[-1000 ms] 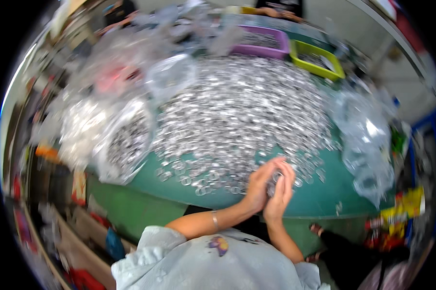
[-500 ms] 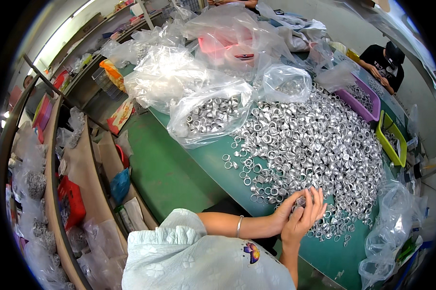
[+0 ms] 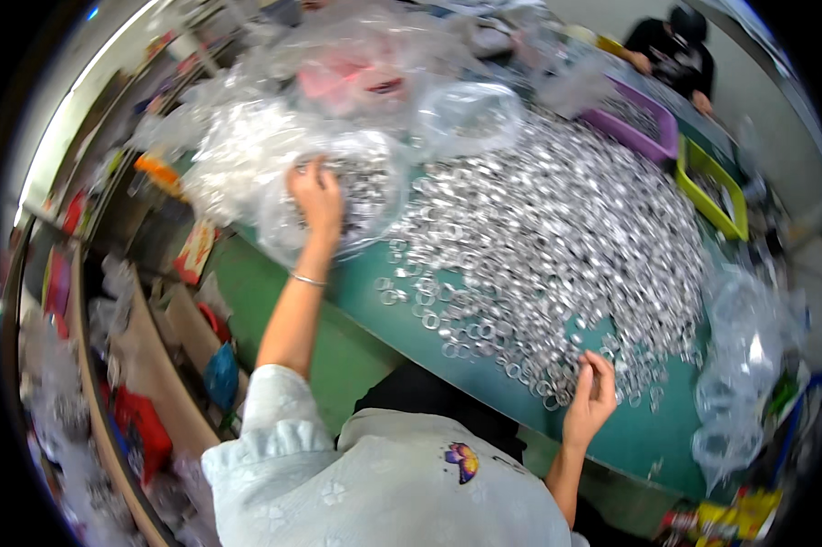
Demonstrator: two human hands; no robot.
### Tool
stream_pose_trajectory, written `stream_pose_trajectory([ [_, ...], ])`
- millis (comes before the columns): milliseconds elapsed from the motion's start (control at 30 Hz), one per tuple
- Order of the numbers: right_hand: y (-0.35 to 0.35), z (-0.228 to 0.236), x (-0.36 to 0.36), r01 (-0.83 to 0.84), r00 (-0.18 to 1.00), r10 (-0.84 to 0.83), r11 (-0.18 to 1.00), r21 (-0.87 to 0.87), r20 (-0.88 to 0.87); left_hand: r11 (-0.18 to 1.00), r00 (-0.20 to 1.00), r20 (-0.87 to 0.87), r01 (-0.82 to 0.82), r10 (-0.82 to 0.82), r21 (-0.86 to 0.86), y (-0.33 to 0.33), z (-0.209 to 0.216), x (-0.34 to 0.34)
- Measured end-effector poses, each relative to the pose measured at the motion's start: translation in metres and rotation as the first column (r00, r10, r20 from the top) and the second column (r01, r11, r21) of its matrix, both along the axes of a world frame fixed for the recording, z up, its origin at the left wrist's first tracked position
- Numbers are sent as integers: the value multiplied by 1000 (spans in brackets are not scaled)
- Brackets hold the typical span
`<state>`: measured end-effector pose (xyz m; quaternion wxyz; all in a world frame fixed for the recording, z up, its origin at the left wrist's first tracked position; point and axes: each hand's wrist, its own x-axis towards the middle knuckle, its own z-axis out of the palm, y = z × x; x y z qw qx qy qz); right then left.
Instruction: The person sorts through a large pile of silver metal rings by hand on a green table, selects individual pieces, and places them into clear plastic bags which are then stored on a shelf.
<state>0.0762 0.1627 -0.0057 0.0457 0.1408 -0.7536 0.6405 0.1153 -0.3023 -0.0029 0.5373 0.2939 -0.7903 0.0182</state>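
Silvery metal rings lie in a broad heap on the green table. Stretched out to the far left, my left hand reaches into a clear plastic bag that holds more rings; a bangle is on that wrist. Motion blurs its fingers, so whether they grip anything is unclear. My right hand rests by the near edge of the heap. Its thumb and forefinger come together beside the rings, and whatever is between them is too small to name.
Another clear bag and a pink container under plastic stand beyond. A purple basket and a yellow-green basket line the right side. Empty-looking plastic bags lie at right; shelves run along the left. Someone in black sits farther back.
My hands were together over the near edge of the heap. The left has swung away to the bag at far left, while the right stays by the heap. The view has shifted.
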Motion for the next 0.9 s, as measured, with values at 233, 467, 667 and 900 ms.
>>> stream_pose_trajectory([
  [233, 42, -1, -22, 39, 999, -45, 982, 187, 29, 801, 827, 541, -425, 155, 421, -44, -15, 3],
  [467, 9, 3, -83, -80, 971, 178, 872, 484, -160, 975, 971, 174, 131, -162, 177, 80, -23, -20],
  [667, -27, -26, -101, 54, 884, 268, 755, 653, -383, 479, 463, 150, 760, -873, 440, 239, -2, -71],
  [900, -13, -17, -86, 14, 910, 254, 772, 636, -329, 577, 366, 551, 769, -750, 274, 280, -8, -117],
])
